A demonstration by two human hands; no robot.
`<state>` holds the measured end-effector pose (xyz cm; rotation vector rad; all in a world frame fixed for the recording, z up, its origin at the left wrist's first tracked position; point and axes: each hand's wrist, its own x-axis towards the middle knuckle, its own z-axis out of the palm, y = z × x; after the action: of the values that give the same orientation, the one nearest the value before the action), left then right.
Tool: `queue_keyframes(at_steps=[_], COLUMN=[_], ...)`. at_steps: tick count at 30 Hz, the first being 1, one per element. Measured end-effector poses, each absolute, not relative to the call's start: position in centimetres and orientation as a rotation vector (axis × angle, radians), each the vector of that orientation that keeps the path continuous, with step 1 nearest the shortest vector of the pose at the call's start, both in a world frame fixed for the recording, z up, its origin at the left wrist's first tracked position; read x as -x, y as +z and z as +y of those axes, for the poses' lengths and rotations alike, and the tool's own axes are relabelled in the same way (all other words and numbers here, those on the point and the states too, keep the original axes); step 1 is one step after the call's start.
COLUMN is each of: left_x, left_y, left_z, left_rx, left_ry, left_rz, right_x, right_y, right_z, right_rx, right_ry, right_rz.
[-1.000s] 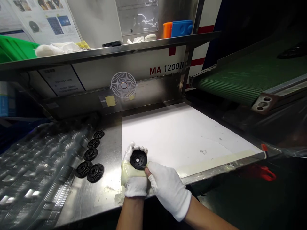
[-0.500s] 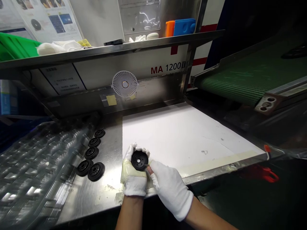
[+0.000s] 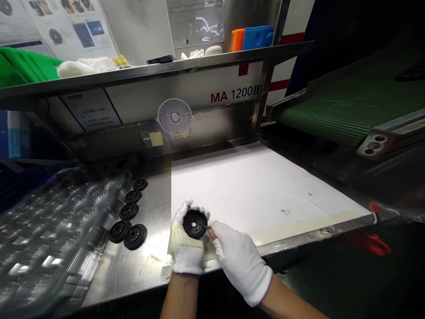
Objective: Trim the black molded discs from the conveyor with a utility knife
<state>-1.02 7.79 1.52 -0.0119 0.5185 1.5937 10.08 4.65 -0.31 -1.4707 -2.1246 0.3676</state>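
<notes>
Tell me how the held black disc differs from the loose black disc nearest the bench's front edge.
The held disc sits in the gloved left hand, its face turned toward the camera; the bench disc lies on steel. The held disc's centre hole shows bright, the bench disc's dark. Both are black and round.

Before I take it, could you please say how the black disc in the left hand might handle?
The black disc seems stiff, showing no bend in the left hand; its round outline suggests it might roll if stood on edge.
</notes>
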Motion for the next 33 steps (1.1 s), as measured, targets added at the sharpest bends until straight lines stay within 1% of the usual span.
queue_keyframes(at_steps=[4,7,11,13,19,24,30,33], left_x=[0.9,0.9,1.0,1.0,0.4,0.3,1.3,1.3], left_y=[1.4,1.5,1.7,1.6,1.0,0.9,1.4,1.4], left_z=[8.0,7.4,6.7,6.8,7.8,7.7,6.5,6.8], left_rx=[0.068,-0.041,-0.137,-0.116,-0.018,-0.047,-0.153,-0.108], left_ry=[1.663,1.718,1.56,1.548,1.643,1.781,1.515,1.538], left_rz=[0.488,0.525,0.584,0.557,0.547,0.542,0.562,0.513], right_x=[-9.1,-8.9,-9.8,-10.3,-10.0,-9.0,-9.7,-10.3], right_y=[-0.1,0.0,-0.3,-0.6,-0.8,-0.3,-0.3,-0.7], right_z=[4.0,3.8,4.2,4.5,4.2,3.4,3.8,4.2], right_rx=[1.468,1.481,1.424,1.433,1.468,1.485,1.438,1.435], right_ry=[0.405,0.393,0.386,0.395,0.42,0.44,0.397,0.399], right_rz=[-2.134,-2.145,-2.133,-2.11,-2.085,-2.116,-2.112,-2.059])
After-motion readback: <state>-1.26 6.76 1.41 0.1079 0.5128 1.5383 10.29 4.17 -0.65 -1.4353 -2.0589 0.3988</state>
